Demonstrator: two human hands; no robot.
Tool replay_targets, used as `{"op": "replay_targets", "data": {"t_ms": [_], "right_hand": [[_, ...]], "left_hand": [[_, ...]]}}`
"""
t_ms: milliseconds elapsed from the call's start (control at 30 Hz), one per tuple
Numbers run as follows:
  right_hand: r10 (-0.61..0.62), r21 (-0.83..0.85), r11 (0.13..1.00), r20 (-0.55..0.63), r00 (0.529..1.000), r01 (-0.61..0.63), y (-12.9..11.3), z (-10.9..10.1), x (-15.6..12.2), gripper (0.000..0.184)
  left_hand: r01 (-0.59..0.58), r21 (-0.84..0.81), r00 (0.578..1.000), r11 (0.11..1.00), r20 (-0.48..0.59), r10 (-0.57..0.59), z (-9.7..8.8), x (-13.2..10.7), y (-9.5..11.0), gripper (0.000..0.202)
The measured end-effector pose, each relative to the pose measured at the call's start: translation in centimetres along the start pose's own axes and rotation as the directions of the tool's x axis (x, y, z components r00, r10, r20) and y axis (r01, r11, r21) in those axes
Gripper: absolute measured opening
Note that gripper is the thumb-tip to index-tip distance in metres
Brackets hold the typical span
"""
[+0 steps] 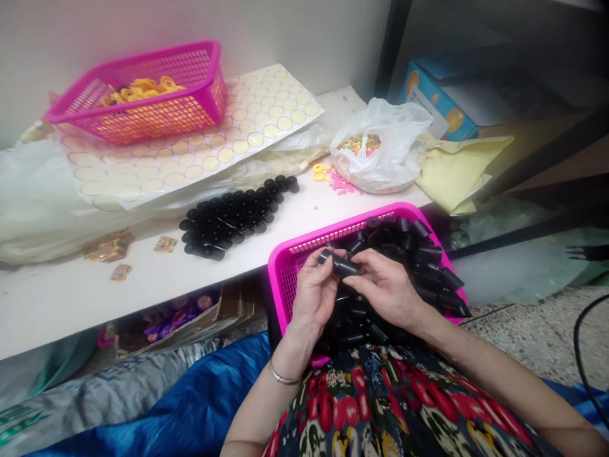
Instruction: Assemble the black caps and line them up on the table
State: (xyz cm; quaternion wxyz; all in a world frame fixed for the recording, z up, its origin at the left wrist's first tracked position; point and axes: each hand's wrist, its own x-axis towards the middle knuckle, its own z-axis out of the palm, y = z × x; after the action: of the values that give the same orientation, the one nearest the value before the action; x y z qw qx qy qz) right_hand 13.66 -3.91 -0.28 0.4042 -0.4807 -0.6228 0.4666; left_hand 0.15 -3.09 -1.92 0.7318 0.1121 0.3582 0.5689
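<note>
A pink basket (285, 266) rests on my lap, heaped with black plastic tubes (428, 254). Over it, my left hand (314, 293) and my right hand (385, 287) pinch the two ends of one black tube (339, 264), fingers curled round it. A silver bangle sits on my left wrist. On the white table (71, 298) ahead, several black tubes (238, 216) stand packed together in rows.
At the back left a second pink basket (152, 95) holds yellow rings, standing on a sheet of round stickers (214, 146). A plastic bag of coloured beads (380, 149), a blue box (438, 101) and yellow envelopes (457, 171) lie right. Small wrapped items (109, 251) lie near the table's front.
</note>
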Motion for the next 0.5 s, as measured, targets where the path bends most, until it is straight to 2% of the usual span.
{"op": "replay_targets", "data": {"t_ms": [100, 167, 200, 267, 333, 400, 433, 500], "right_hand": [[0.023, -0.030, 0.999, -0.046, 0.999, -0.025, 0.4, 0.2, 0.1, 0.029], [-0.044, -0.119, 0.992, -0.072, 0.996, 0.035, 0.4, 0.2, 0.3, 0.040], [-0.097, -0.159, 0.983, -0.049, 0.994, 0.088, 0.3, 0.1, 0.5, 0.039], [-0.168, -0.178, 0.969, 0.046, 0.985, 0.174, 0.0, -0.2, 0.7, 0.024], [-0.130, -0.125, 0.982, 0.094, 0.987, 0.141, -0.2, -0.3, 0.9, 0.014], [0.021, -0.039, 0.999, 0.069, 0.997, -0.018, -0.3, -0.3, 1.0, 0.017], [0.106, 0.012, 0.994, 0.064, 0.992, -0.107, -0.3, -0.3, 1.0, 0.021], [0.223, 0.096, 0.968, 0.104, 0.969, -0.233, -0.4, 0.0, 1.1, 0.029]], "left_hand": [[0.003, 0.065, 1.000, 0.998, -0.014, -0.002, 0.2, -0.3, -0.4, 0.025], [0.020, 0.122, 1.000, 0.992, -0.007, -0.019, 0.3, -0.4, -0.7, 0.020], [0.020, 0.150, 1.000, 0.989, 0.008, -0.022, 0.3, -0.5, -0.9, 0.018], [0.006, 0.221, 0.998, 0.975, 0.060, -0.020, 0.1, -0.8, -1.0, 0.021], [-0.072, 0.364, 0.995, 0.929, 0.097, 0.039, -0.3, -1.3, -0.8, 0.029], [-0.222, 0.574, 0.975, 0.788, 0.117, 0.189, -0.8, -1.8, -0.3, 0.029], [-0.307, 0.671, 0.948, 0.675, 0.148, 0.283, -1.1, -2.1, 0.0, 0.028], [-0.452, 0.791, 0.861, 0.411, 0.268, 0.431, -1.6, -2.5, 0.7, 0.037]]}}
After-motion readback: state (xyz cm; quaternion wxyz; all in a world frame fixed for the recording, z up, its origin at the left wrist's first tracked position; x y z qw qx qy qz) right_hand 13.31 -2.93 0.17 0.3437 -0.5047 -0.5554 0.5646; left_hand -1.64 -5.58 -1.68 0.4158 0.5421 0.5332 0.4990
